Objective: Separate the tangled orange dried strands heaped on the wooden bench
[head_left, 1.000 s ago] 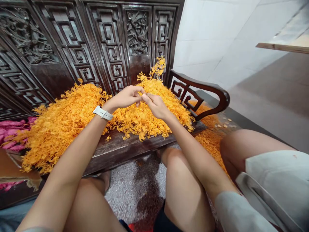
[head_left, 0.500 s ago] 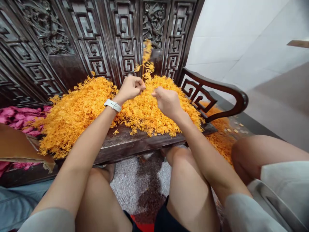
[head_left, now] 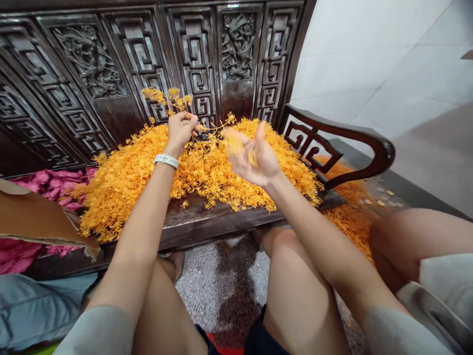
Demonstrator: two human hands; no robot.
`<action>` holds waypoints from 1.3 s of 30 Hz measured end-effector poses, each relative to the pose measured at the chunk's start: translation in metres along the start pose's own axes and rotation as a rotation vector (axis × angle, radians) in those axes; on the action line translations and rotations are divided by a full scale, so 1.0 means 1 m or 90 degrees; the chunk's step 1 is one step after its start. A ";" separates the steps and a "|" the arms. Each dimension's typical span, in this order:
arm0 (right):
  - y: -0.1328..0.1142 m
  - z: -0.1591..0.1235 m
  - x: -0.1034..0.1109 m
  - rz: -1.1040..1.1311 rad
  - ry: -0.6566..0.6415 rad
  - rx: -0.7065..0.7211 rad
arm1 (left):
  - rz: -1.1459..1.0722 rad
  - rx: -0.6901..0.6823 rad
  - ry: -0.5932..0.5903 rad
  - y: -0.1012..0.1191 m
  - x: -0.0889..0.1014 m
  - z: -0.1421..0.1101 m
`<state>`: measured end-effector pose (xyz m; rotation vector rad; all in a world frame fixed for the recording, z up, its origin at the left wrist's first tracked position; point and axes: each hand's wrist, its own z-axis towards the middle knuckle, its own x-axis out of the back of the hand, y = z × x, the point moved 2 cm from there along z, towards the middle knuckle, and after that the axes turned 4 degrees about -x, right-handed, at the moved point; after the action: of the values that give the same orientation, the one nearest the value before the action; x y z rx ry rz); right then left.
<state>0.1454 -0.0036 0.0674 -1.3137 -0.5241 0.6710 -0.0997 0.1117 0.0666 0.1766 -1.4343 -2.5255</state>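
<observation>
Head view: left hand (head_left: 181, 132) pinches an orange sprig (head_left: 166, 96), apart from the right hand (head_left: 254, 155), spread open.

Bright orange against near-black

The heaped sprigs (head_left: 207, 172) glow deep yellow-orange, a dense tangle of thin threads. Behind them the bench back (head_left: 195, 59) is blackish brown, cut with square key-fret spirals and leafy carved panels. The cloth (head_left: 48, 185) at the left is mottled magenta pink, the cardboard (head_left: 33, 217) over it plain brown. The wall tiles (head_left: 369, 59) are white, the watch strap (head_left: 166, 160) white too, and the floor (head_left: 207, 281) is speckled grey with a dark brown stain
</observation>
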 end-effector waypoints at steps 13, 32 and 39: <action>0.039 0.018 0.024 0.093 0.376 -0.033 | -0.001 0.006 -0.167 0.042 -0.028 -0.007; 0.005 -0.038 -0.116 -0.193 -0.828 -0.254 | 0.039 -0.068 -0.101 -0.003 0.001 0.017; -0.010 0.007 -0.001 0.185 0.209 0.080 | 0.049 -0.022 -0.299 0.009 0.035 0.001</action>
<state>0.1412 -0.0010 0.0782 -1.3597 -0.0236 0.6951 -0.1321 0.0989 0.0745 -0.5014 -1.5085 -2.6346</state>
